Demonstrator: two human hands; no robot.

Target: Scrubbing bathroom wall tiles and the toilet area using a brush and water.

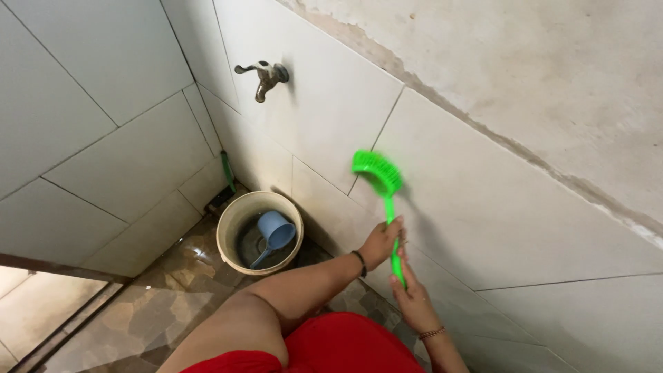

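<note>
tiled bathroom wall (483, 207), left hand (382, 242) and right hand (412, 297), each grip closed around green brush (384, 186)

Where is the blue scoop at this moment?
In the head view, the blue scoop lies inside the cream bucket on the floor at centre-left, below the wall tap and left of the green brush.

I am gripping the green brush (387, 200) handle with my left hand (382, 242) above my right hand (413, 298), its bristles pressing on the wall tile (483, 207).
</note>
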